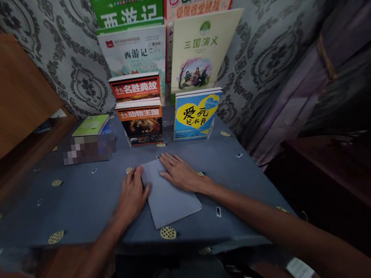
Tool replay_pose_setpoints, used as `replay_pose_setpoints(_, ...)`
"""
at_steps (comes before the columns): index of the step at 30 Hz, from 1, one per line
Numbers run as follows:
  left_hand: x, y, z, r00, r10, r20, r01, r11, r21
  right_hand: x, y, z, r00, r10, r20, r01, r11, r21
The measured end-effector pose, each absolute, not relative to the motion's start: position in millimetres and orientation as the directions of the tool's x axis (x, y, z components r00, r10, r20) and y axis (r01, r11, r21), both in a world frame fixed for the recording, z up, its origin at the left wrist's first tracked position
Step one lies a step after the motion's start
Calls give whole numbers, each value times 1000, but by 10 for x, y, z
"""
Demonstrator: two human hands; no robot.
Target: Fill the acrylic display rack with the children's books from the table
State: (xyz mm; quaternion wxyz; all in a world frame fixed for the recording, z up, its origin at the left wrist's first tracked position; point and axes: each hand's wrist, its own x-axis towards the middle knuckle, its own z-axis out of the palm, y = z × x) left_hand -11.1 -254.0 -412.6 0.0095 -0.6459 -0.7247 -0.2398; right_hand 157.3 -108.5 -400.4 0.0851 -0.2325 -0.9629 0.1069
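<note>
A plain pale grey-blue booklet or folded sheet [171,204] lies slightly turned on the table in front of me; I cannot tell which it is. My right hand [179,173] rests flat on its upper right part, fingers stretched toward the far edge and thumb apart. Along the left edge is my left hand [134,192], palm down on the cloth, its fingers a little bent and its thumb spread to the sheet's side. Neither hand grips anything.
Beyond the hands stand a lion-cover book [143,125] and a blue and yellow book [194,115], with taller books behind, including a cream one [205,51]. At left lies a green book [91,125] on a pile, partly blurred. The patterned tablecloth [88,200] covers the table.
</note>
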Motion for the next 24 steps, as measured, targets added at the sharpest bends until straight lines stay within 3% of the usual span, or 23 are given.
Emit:
replay_pose_setpoints(8, -85, -2551, -4123, -148, 942, 303, 971, 80, 226, 1840, -1259, -4037, -865, 493, 93, 472, 863, -181)
replay_pose_setpoints(16, -86, -2551, -4137, -129, 939, 319, 982, 76, 172, 2236, -1686, -4064, -898, 417, 141, 396, 905, -153)
replay_pose_setpoints(21, -58, -2570, -4129, -156, 938, 311, 974, 94, 205, 2281, -1769, -4082, -905, 402, 138, 381, 911, -154)
replay_pose_setpoints(24, -24, -2577, -4145, -190, 928, 320, 950, 91, 299, 2277, -1760, -4078, -906, 398, 143, 372, 911, -180)
